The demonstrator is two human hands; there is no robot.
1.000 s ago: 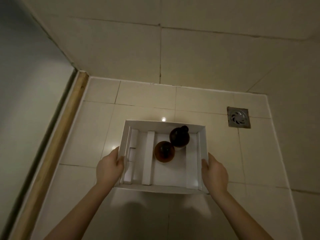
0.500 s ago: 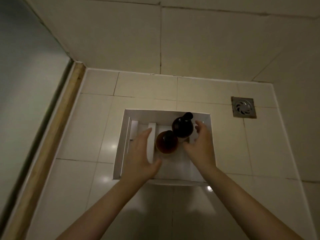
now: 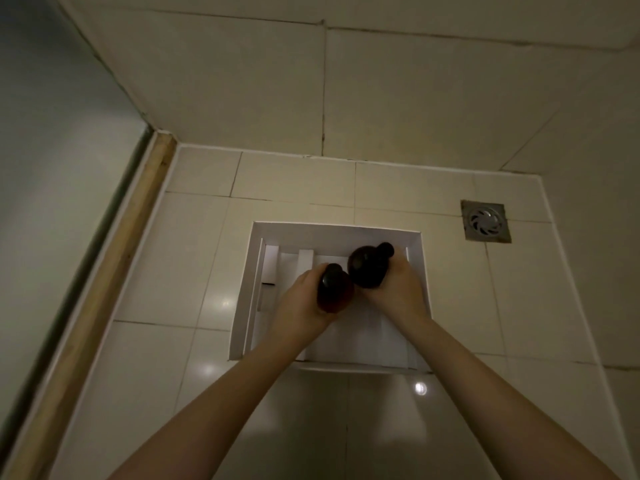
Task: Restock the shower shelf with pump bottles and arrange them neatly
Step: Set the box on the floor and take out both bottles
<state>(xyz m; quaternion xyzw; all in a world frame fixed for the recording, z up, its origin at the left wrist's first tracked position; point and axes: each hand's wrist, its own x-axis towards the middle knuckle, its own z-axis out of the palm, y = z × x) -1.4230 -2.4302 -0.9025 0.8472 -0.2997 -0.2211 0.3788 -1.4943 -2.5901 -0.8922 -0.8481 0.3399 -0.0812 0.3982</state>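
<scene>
over white box (image 3: 247,306), both hands gripping bottles, drain (image 3: 486,221) nearby

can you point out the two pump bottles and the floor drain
amber pump bottle (image 3: 335,296): head view, on its brown shoulder below the cap, in the left hand.
darker pump bottle (image 3: 366,270): head view, on its rounded body, in the right hand.
floor drain (image 3: 485,221): head view, on the centre of the metal grate.

both hands left the box sides; left hand (image 3: 304,303) and right hand (image 3: 394,285) now grip bottles.
</scene>
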